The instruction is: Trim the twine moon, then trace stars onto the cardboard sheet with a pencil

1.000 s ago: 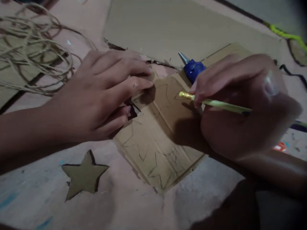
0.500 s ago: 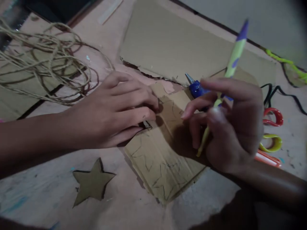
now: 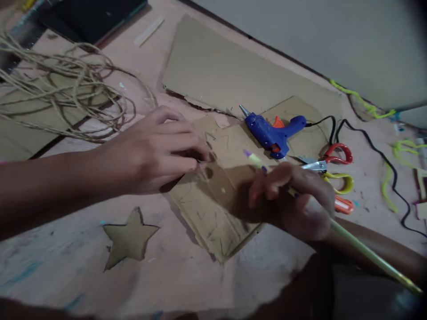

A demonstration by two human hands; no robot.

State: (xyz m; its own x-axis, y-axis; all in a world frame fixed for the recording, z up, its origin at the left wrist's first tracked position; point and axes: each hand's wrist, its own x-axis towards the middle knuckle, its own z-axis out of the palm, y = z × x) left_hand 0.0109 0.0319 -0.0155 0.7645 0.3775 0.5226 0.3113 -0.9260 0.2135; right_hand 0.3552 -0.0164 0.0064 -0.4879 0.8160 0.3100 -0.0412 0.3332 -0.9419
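My left hand (image 3: 167, 153) rests with bent fingers on a brown cardboard piece (image 3: 213, 231), gripping its left side; whatever lies under the fingertips is hidden. Star outlines in dark line cover the cardboard. In my right hand (image 3: 296, 200), above the cardboard's right side, is a slim yellow pencil (image 3: 370, 251) with purple spots. Its purple end points up-left, its long shaft runs down-right past the wrist, and it is blurred. A cut-out cardboard star (image 3: 131, 240) lies on the table, below my left forearm.
A blue glue gun (image 3: 271, 133) with black cord lies beyond my right hand, beside scissors (image 3: 333, 166) with red and yellow handles and an orange cutter (image 3: 343, 204). Tangled twine (image 3: 76, 89) lies at left. A large cardboard sheet (image 3: 227, 62) and a white stick (image 3: 149, 32) are further back.
My right hand has turned the pencil from upright, purple end up, to lying back over the wrist. The view has shifted, showing the glue gun and scissors fully. My left hand stays on the cardboard.
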